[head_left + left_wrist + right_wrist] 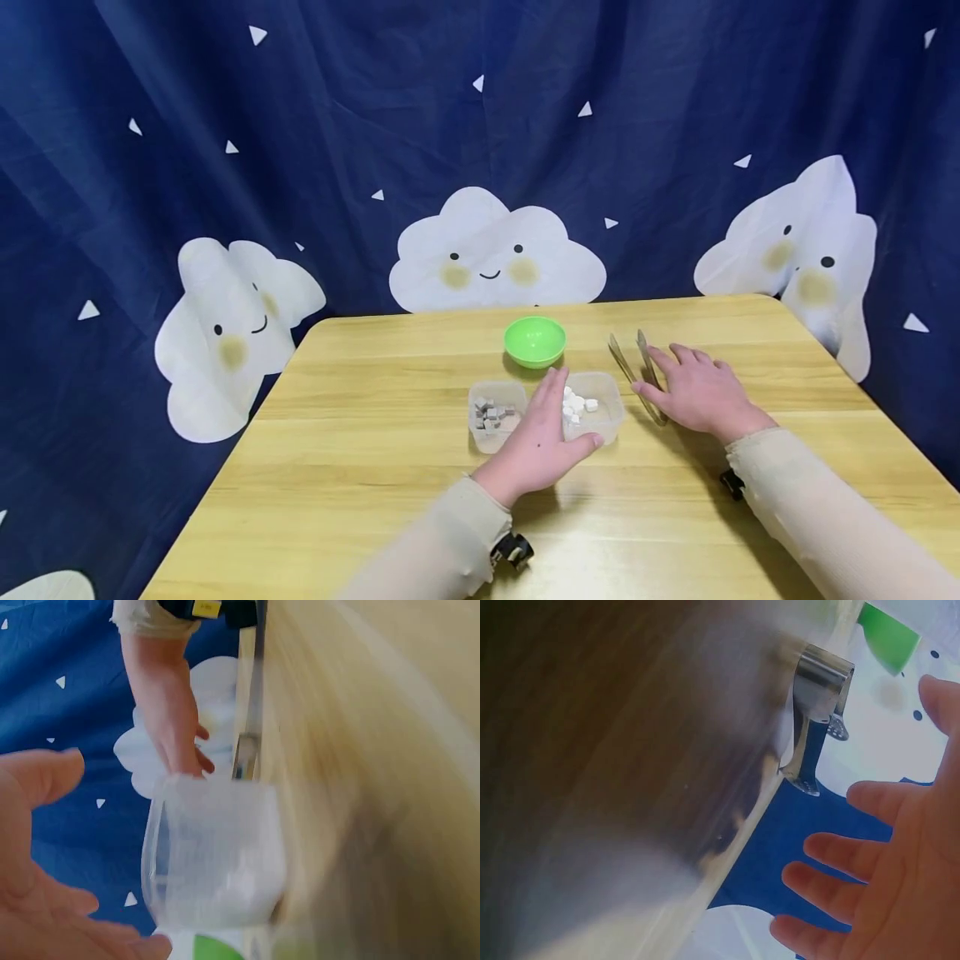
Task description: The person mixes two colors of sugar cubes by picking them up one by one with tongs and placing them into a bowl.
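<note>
“So, hovering beside what with the right hand (pixel 708 392)?”

“Hovering beside the tongs (pixel 817 694), lying on the worktop (pixel 360 467) to the right of the two tubs (pixel 611 421), opening toward the far edge and bending round at the near end.”

“Gripping them?”

“Gripping nothing: spreading the fingers loosely open, looking apart from the metal in the right wrist view.”

“And doing what with the left hand (pixel 536 446)?”

“Hanging over the tubs, between the grey cubes (pixel 491 415) and the white cubes (pixel 576 406), also holding nothing, extending the fingers fairly straight. Touching a rim or not? Not showing clearly enough to tell.”

“Expecting much weight in the tongs?”

“Expecting little, judging by the thin strip. Probably feeling stiff along the arms and springing at the bend; hardly seeming fragile. Looking shiny, though, so possibly slipping a little against smooth skin.”

“Taking hold where, then?”

“Ideally pinching across both arms, about midway between bend and tips, setting the thumb on one arm and the fingers on the other. Not crowding the bend, nor covering the tips.”

“Minding anything nearby?”

“Minding the tub of white cubes, sitting near the bend on the left, and leaving room for opening the arms.”
</note>
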`<action>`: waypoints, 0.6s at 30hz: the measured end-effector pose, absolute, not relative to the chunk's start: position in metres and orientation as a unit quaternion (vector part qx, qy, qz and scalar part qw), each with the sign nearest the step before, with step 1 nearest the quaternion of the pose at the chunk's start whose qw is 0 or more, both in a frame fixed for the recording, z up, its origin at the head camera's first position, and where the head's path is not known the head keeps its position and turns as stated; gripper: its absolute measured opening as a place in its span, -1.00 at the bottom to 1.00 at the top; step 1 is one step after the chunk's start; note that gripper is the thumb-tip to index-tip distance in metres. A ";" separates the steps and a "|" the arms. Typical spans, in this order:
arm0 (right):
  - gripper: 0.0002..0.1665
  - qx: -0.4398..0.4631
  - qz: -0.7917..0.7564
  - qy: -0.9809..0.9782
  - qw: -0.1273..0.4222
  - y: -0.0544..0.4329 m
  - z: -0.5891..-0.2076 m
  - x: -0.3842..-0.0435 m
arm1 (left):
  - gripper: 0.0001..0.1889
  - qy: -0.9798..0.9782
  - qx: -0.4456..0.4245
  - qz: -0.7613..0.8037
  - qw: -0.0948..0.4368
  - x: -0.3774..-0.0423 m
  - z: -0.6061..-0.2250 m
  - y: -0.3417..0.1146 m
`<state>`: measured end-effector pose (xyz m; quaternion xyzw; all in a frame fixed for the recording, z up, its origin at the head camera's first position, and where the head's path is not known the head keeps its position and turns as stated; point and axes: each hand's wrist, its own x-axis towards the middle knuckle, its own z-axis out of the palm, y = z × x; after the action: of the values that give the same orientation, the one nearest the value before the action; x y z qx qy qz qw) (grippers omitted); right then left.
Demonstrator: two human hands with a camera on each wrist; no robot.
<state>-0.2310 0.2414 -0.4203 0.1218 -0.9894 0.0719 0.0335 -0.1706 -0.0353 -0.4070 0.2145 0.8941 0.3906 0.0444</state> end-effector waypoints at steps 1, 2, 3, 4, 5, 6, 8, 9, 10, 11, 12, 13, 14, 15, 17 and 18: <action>0.02 0.119 0.074 -0.990 0.028 0.242 -0.420 -0.232 | 0.08 0.893 0.204 0.400 0.044 -0.170 -0.409 -0.031; 0.03 0.115 0.078 -0.990 0.023 0.242 -0.421 -0.233 | 0.08 0.892 0.194 0.406 0.043 -0.170 -0.411 -0.027; 0.05 0.111 0.081 -0.990 0.016 0.243 -0.421 -0.233 | 0.09 0.892 0.186 0.410 0.041 -0.170 -0.412 -0.024; 0.06 0.107 0.082 -0.991 0.010 0.243 -0.421 -0.234 | 0.10 0.892 0.178 0.414 0.039 -0.171 -0.414 -0.022; 0.07 0.103 0.086 -0.991 0.001 0.243 -0.422 -0.236 | 0.12 0.891 0.171 0.418 0.040 -0.172 -0.416 -0.019; 0.07 0.102 0.087 -0.991 -0.008 0.244 -0.423 -0.237 | 0.14 0.891 0.165 0.421 0.041 -0.173 -0.419 -0.017; 0.04 0.100 0.087 -0.991 -0.022 0.243 -0.424 -0.240 | 0.19 0.887 0.152 0.433 0.047 -0.176 -0.424 -0.014; 0.01 0.099 0.087 -0.991 -0.028 0.242 -0.425 -0.241 | 0.22 0.885 0.146 0.440 0.050 -0.177 -0.427 -0.013; -0.05 0.098 0.087 -0.991 -0.035 0.240 -0.425 -0.243 | 0.25 0.882 0.139 0.448 0.051 -0.179 -0.429 -0.012; -0.11 0.095 0.088 -0.991 -0.042 0.238 -0.425 -0.244 | 0.27 0.878 0.132 0.457 0.054 -0.182 -0.432 -0.012; -0.15 0.094 0.085 -0.991 -0.046 0.237 -0.425 -0.246 | 0.29 0.873 0.125 0.468 0.054 -0.184 -0.435 -0.011; -0.20 0.091 0.083 -0.991 -0.049 0.235 -0.424 -0.247 | 0.30 0.869 0.119 0.477 0.053 -0.186 -0.437 -0.011; -0.25 0.088 0.081 -0.991 -0.053 0.234 -0.423 -0.248 | 0.30 0.863 0.114 0.489 0.051 -0.188 -0.439 -0.010; -0.31 0.085 0.079 -0.992 -0.055 0.233 -0.423 -0.249 | 0.30 0.859 0.109 0.498 0.049 -0.189 -0.441 -0.010; -0.40 0.080 0.074 -0.992 -0.058 0.232 -0.422 -0.251 | 0.30 0.846 0.101 0.521 0.049 -0.191 -0.443 -0.008; -0.44 0.079 0.070 -0.993 -0.056 0.232 -0.421 -0.251 | 0.30 0.843 0.097 0.527 0.049 -0.191 -0.445 -0.007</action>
<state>-0.2507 0.2318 -0.4208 0.0794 -0.9928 0.0697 -0.0557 -0.1911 -0.0068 -0.4449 0.0975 0.8427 0.5272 0.0493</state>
